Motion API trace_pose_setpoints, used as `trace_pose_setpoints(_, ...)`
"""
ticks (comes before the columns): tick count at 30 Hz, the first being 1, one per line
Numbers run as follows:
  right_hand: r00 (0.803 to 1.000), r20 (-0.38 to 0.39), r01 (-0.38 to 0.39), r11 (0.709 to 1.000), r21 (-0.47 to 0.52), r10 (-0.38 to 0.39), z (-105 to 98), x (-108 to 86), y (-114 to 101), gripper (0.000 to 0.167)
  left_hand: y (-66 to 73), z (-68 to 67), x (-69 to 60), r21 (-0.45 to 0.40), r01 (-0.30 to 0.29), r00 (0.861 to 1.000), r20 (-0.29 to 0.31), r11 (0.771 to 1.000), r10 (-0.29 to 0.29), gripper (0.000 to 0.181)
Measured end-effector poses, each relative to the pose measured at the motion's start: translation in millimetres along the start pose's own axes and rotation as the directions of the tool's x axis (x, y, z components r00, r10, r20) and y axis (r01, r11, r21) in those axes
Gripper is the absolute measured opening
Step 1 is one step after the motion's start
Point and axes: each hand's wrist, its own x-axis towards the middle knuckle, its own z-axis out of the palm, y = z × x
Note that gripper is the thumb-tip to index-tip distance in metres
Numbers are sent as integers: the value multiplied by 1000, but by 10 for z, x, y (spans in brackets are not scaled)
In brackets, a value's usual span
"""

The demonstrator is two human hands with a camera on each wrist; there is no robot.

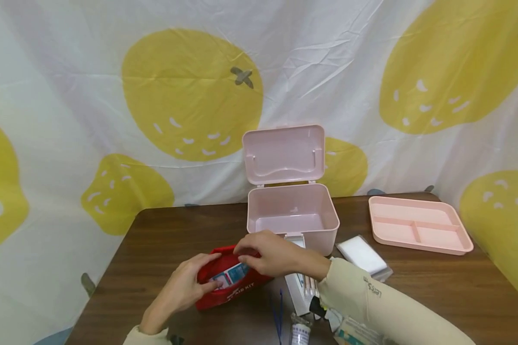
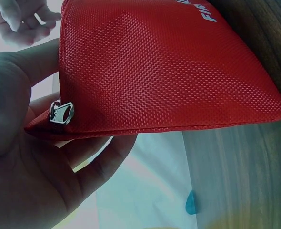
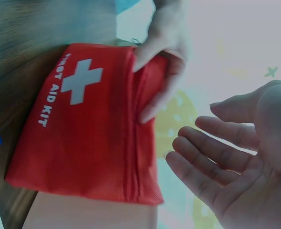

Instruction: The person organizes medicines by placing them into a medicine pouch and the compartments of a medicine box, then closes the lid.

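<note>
A red first aid kit pouch stands on the table with its zipped mouth open. Blue-and-white packets show inside it in the head view. My left hand grips the pouch's left end, near the metal zipper pull. Above the pouch's mouth is my right hand, holding nothing. In the right wrist view, the right hand's loosely bent fingers are apart from the pouch, whose front carries a white cross.
Behind the pouch stands a pink box, lid raised. A pink divided tray lies right, with a wrapped white pack nearer. Cotton swabs, a thin blue item and a wrapped roll lie near the front.
</note>
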Motion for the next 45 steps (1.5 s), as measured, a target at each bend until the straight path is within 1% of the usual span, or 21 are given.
trace_pose_setpoints(5,999,-29,-37,994,103,40,-128,-133,88,17,-4,2,10,12,-4,1000,-5,1000,4,55)
trace_pose_setpoints(9,997,-21,-69,980,186,74,-186,-246,175,14,4,-4,17,15,4,1000,-2,1000,-4,55)
trace_pose_setpoints(13,996,-13,-86,976,201,90,-228,-350,225,12,8,-6,25,5,13,1000,2,1000,-13,56)
trace_pose_setpoints(16,995,0,-96,977,192,98,-241,-419,255,12,7,-6,27,6,10,1000,2,1000,-10,56)
trace_pose_setpoints(21,993,52,-112,974,198,104,-216,-517,317,11,10,-8,23,10,10,1000,4,1000,-10,56)
trace_pose_setpoints(26,990,116,-107,964,245,81,-156,-583,379,11,17,-14,23,9,31,999,14,999,-31,57)
trace_pose_setpoints(32,972,221,-148,944,294,84,-46,-631,447,9,17,-17,21,11,46,999,21,999,-47,57)
trace_pose_setpoints(35,964,258,-141,947,288,65,27,-647,481,10,14,-14,17,12,44,999,18,999,-44,57)
trace_pose_setpoints(39,955,296,-128,943,308,33,113,-660,529,13,11,-10,12,16,31,999,13,999,-31,57)
trace_pose_setpoints(42,948,316,-138,935,328,29,143,-667,559,15,10,-8,11,17,27,1000,12,999,-27,57)
trace_pose_setpoints(45,946,323,-144,934,328,32,156,-673,582,16,7,-9,10,16,29,999,11,999,-30,57)
